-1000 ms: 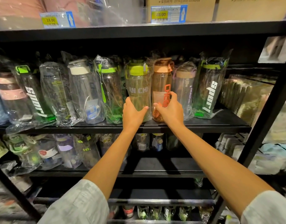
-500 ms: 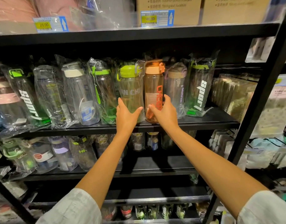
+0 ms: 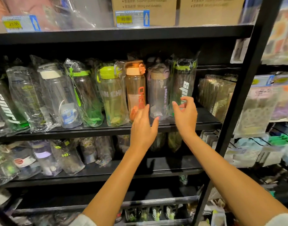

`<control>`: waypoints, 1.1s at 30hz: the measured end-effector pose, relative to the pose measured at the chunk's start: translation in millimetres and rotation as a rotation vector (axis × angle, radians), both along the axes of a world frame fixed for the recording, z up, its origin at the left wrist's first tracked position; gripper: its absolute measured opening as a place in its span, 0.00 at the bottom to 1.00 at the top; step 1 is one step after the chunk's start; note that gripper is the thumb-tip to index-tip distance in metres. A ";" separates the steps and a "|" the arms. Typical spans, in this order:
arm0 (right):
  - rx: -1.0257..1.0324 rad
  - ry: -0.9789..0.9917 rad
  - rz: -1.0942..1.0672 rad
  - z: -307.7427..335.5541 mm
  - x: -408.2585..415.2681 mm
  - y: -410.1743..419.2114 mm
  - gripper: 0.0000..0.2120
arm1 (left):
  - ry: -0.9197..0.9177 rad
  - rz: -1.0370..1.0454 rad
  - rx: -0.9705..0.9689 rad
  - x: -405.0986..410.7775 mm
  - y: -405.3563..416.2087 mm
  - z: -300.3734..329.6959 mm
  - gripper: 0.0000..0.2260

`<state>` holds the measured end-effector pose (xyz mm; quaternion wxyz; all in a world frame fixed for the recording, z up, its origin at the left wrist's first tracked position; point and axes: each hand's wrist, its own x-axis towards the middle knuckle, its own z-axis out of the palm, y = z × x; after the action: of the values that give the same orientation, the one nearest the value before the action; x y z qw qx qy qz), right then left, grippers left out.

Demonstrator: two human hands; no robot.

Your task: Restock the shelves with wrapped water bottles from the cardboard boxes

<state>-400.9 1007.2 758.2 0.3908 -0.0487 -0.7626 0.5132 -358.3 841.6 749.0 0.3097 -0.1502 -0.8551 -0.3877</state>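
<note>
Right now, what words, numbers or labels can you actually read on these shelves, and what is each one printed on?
"Strong and durability": left brown cardboard box on the top shelf.
"23.00": yellow price tag at top left.
"46", remainder blurred: yellow-and-blue price tag on that box.
"CHEE", running vertically, its end hidden: wrapped orange bottle.
"sports", partly covered: wrapped green-capped bottle at the right end.
"HI": wrapped bottle one shelf down.
Right-hand box print and lower labels: too blurred.

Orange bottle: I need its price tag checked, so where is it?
The orange bottle stands on the middle shelf, between the green-capped bottle and a clear bottle.
</note>
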 end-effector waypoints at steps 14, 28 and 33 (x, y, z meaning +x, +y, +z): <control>-0.059 -0.197 0.248 17.6 -48.9 70.4 0.52 | -0.280 0.123 0.277 -60.2 87.8 14.2 0.49; -0.013 -0.211 0.319 11.2 -67.7 70.4 0.39 | -0.403 0.111 0.487 -102.3 89.1 24.9 0.53; 0.010 -0.216 0.275 9.5 -68.2 71.8 0.31 | -0.347 0.178 0.414 -108.0 88.3 13.7 0.42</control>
<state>-469.0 1078.9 767.7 0.2327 0.0030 -0.8022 0.5498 -466.3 929.9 762.7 0.2155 0.0604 -0.8078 -0.5453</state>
